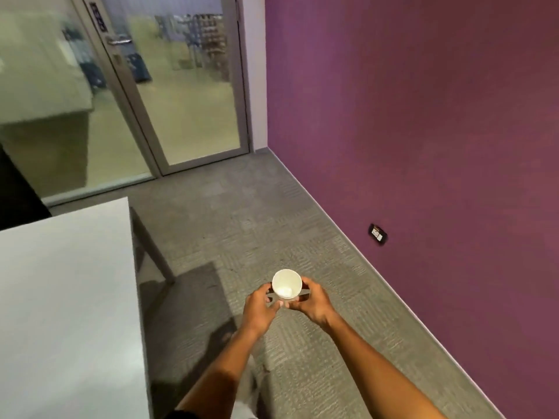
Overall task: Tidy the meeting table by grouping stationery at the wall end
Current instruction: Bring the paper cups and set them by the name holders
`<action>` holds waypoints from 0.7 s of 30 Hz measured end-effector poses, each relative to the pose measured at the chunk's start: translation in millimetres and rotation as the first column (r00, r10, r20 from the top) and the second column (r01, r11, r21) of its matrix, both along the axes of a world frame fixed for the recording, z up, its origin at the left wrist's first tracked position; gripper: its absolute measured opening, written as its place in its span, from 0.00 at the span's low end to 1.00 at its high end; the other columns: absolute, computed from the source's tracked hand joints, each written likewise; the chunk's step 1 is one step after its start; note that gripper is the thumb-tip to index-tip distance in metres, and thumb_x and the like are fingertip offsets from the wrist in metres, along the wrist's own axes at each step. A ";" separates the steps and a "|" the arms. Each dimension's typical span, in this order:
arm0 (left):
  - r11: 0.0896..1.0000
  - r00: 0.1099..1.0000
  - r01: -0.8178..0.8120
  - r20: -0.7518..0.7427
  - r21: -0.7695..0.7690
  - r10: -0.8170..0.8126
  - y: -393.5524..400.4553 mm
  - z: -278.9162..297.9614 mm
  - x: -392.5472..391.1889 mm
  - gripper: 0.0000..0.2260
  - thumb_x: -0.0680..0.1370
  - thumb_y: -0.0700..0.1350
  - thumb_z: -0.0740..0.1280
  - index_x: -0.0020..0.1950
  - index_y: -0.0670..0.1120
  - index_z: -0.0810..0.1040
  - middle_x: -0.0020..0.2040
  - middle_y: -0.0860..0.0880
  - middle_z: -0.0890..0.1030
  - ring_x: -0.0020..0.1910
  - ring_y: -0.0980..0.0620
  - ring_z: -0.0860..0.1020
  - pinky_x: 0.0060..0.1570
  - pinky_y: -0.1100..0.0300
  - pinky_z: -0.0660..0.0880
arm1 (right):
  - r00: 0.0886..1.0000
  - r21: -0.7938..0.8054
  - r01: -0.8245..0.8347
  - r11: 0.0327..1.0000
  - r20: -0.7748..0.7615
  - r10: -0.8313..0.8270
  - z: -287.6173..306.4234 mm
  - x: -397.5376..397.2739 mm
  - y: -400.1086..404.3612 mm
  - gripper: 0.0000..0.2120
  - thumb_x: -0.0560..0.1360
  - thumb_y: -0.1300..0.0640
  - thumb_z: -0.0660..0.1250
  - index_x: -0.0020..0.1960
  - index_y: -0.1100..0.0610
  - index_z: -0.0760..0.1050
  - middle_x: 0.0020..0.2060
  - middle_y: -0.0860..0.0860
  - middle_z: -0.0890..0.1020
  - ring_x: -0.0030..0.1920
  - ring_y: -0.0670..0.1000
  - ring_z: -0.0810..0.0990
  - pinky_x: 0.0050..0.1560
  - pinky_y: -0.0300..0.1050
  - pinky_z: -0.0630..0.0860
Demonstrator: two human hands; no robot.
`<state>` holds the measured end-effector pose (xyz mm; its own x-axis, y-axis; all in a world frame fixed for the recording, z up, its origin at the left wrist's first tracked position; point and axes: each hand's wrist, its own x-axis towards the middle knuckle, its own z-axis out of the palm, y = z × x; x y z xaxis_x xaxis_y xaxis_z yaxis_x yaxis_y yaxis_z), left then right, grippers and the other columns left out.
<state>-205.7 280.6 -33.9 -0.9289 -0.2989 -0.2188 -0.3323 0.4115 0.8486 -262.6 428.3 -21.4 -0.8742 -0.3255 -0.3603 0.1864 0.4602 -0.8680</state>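
Observation:
A white paper cup (286, 285) is held upright in front of me above the carpet, its open mouth facing the camera. My left hand (260, 306) grips its left side with curled fingers. My right hand (311, 299) curls round its right side. Something pale lies at the cup's bottom; I cannot tell what. The meeting table (66, 297), light grey, fills the lower left, apart from both hands. No stationery shows in this view.
A purple wall (423, 131) runs along the right with a dark socket (378, 233) low on it. Grey carpet (257, 222) lies between table and wall. A glass door (181, 86) stands at the back. A dark shape (18, 192) sits at the left edge.

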 end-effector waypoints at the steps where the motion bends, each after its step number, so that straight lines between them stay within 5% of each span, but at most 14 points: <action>1: 0.999 0.999 -0.035 0.010 0.000 0.035 -7.4 -0.6 -5.1 0.23 0.71 0.38 0.74 0.66 0.41 0.75 0.58 0.44 0.82 0.55 0.47 0.81 0.58 0.49 0.77 | 1.000 0.003 -0.029 1.000 0.005 0.029 -1.4 -10.0 -9.4 0.36 0.61 0.62 0.81 0.67 0.57 0.72 0.58 0.53 0.79 0.53 0.54 0.79 0.57 0.50 0.79; 13: 0.944 0.944 -0.330 0.000 0.026 0.330 -163.6 -1.5 -58.7 0.24 0.71 0.44 0.75 0.65 0.44 0.75 0.59 0.50 0.80 0.57 0.50 0.79 0.60 0.55 0.76 | 0.932 0.012 -0.361 0.932 -0.002 0.361 -6.3 -108.3 -194.2 0.35 0.62 0.63 0.81 0.66 0.55 0.72 0.57 0.51 0.78 0.53 0.51 0.79 0.54 0.44 0.79; 17: 0.911 0.911 -0.405 -0.045 0.079 0.409 -228.4 -2.2 -62.8 0.22 0.70 0.47 0.76 0.63 0.48 0.76 0.56 0.55 0.80 0.53 0.54 0.80 0.47 0.72 0.74 | 0.882 0.024 -0.470 0.882 -0.006 0.470 -3.2 -127.0 -271.9 0.34 0.64 0.62 0.80 0.67 0.54 0.70 0.58 0.48 0.76 0.57 0.49 0.77 0.44 0.31 0.76; 21: 0.851 0.845 -0.519 -0.103 0.080 0.525 -289.9 0.8 -48.0 0.16 0.70 0.53 0.75 0.56 0.56 0.77 0.51 0.65 0.80 0.50 0.60 0.81 0.42 0.76 0.72 | 0.820 0.005 -0.573 0.820 0.012 0.573 -1.1 -128.8 -352.8 0.32 0.66 0.65 0.77 0.68 0.56 0.70 0.61 0.52 0.76 0.58 0.52 0.77 0.42 0.31 0.77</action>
<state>-253.6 -9.3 -33.2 -0.6577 -0.7392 -0.1449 -0.3840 0.1635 0.9087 -391.4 75.5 -22.5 -0.5275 -0.7635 -0.3725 -0.1050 0.4937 -0.8633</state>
